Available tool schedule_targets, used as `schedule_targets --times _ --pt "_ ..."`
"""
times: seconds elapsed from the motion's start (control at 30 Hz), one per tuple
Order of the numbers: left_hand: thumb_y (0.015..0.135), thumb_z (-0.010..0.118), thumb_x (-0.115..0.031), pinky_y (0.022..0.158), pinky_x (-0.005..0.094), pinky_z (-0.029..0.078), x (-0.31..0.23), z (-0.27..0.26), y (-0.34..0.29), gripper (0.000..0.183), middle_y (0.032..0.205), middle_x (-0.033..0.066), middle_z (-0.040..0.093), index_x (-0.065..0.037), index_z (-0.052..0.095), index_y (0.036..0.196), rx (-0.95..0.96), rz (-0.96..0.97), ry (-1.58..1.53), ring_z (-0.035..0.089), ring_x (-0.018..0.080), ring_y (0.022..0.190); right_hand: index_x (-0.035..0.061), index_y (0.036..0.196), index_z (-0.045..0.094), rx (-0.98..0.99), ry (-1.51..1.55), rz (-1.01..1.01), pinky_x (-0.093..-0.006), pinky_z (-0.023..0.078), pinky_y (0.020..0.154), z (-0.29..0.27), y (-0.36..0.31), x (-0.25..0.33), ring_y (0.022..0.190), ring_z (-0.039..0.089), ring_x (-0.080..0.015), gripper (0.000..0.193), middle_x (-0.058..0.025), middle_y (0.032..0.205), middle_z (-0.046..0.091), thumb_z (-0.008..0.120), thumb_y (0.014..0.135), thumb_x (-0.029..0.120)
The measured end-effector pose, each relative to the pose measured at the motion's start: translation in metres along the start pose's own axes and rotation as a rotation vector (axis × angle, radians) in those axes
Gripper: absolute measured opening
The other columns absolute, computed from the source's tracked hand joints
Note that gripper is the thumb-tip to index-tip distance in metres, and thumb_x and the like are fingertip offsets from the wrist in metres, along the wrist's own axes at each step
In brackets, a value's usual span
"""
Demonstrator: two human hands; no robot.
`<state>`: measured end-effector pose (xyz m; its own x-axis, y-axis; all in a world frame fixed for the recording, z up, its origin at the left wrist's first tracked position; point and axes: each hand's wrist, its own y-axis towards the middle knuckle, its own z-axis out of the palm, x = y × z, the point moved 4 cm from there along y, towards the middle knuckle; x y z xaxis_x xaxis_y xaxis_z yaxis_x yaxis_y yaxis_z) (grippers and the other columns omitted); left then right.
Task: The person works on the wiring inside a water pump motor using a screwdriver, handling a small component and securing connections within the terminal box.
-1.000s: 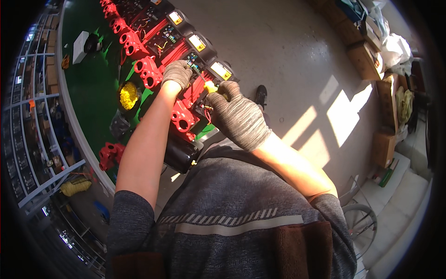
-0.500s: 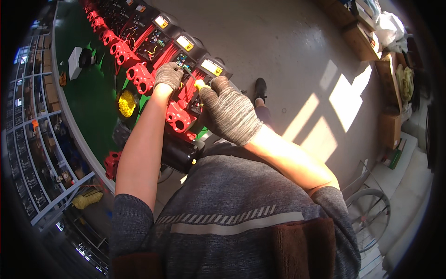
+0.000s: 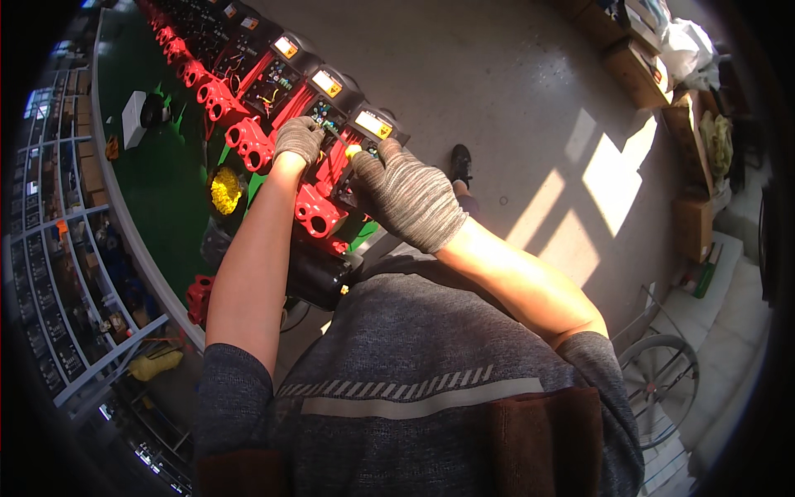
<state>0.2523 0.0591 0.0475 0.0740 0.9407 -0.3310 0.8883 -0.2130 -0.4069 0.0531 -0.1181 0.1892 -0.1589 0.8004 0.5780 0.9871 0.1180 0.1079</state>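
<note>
Screwdriver [image 3: 353, 152] is in my gloved right hand [image 3: 414, 197], near the upper middle of my view; my fingers are wrapped round its yellow handle, so that only a small end of the handle shows past them. Its thin shaft slants up and to the left toward a board [image 3: 324, 113] of small parts; I cannot tell whether the tip touches anything. My left hand [image 3: 298, 141], gloved too, is just left of the shaft, at the board's near side, with its fingers curled in; I cannot tell whether they pinch anything. Red wires [image 3: 335, 168] run between my two hands, and a labelled black cover [image 3: 374, 126] stands just past my right thumb. One red casting [image 3: 248, 142] lies just left of my left hand, another is nearer my body, and more run off in a row to the upper left along the green table [image 3: 170, 186]. Left of my left forearm is a dark bowl [image 3: 242, 196] of yellow bits [image 3: 224, 190]; farther off is a white box [image 3: 133, 120]. A black cylinder [image 3: 319, 280] lies in front of my belly, and a dark shoe [image 3: 461, 164] shows on the floor [image 3: 513, 108] beyond my right hand.
</note>
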Motion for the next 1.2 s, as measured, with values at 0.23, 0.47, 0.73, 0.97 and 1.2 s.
schedule_targets --times 0.23,0.47,0.73,0.97,1.2 --pt "0.086 0.073 -0.027 0.086 0.0423 0.054 -0.009 -0.006 -0.005 0.026 0.097 0.0205 0.072 -0.007 0.073 0.103 0.028 -0.078 0.050 0.070 0.0337 0.095 0.0056 0.112 0.058 -0.057 -0.066 -0.024 -0.0433 0.057 0.063 -0.009 0.001 -0.002 0.081 0.067 -0.0346 0.030 -0.0192 0.100 0.059 0.063 0.087 0.022" --pt "0.087 0.073 -0.021 0.076 0.0387 0.054 -0.002 0.000 0.001 0.019 0.087 0.0179 0.071 -0.004 0.072 0.095 -0.046 0.017 0.056 0.068 0.0283 0.079 0.0088 0.107 0.059 -0.015 -0.133 -0.145 -0.0415 0.058 0.056 0.011 -0.002 0.003 0.081 0.069 -0.0299 0.024 -0.0165 0.106 0.058 0.062 0.086 0.019" --pt "0.085 0.074 -0.022 0.078 0.0401 0.054 -0.009 -0.003 -0.003 0.019 0.088 0.0190 0.071 -0.005 0.072 0.093 -0.056 0.013 0.061 0.069 0.0317 0.082 0.0117 0.112 0.060 0.063 -0.045 -0.074 -0.0425 0.058 0.062 0.003 0.005 0.010 0.080 0.070 -0.0312 0.026 -0.0178 0.117 0.057 0.063 0.088 0.019" --pt "0.086 0.073 -0.022 0.079 0.0416 0.054 -0.010 -0.002 -0.002 0.017 0.087 0.0197 0.071 -0.006 0.073 0.093 -0.084 0.040 0.113 0.068 0.0331 0.082 0.0008 0.112 0.059 0.167 -0.045 0.216 -0.0475 0.057 0.070 0.003 0.013 -0.006 0.082 0.069 -0.0375 0.027 -0.0245 0.113 0.060 0.060 0.095 0.022" --pt "0.086 0.073 -0.025 0.082 0.0433 0.054 -0.009 0.001 0.000 0.020 0.092 0.0192 0.072 -0.008 0.073 0.096 -0.076 0.023 0.144 0.069 0.0342 0.088 0.0045 0.115 0.059 0.276 -0.134 0.143 -0.0472 0.057 0.072 -0.001 0.018 0.002 0.083 0.069 -0.0363 0.027 -0.0243 0.109 0.063 0.056 0.096 0.022"
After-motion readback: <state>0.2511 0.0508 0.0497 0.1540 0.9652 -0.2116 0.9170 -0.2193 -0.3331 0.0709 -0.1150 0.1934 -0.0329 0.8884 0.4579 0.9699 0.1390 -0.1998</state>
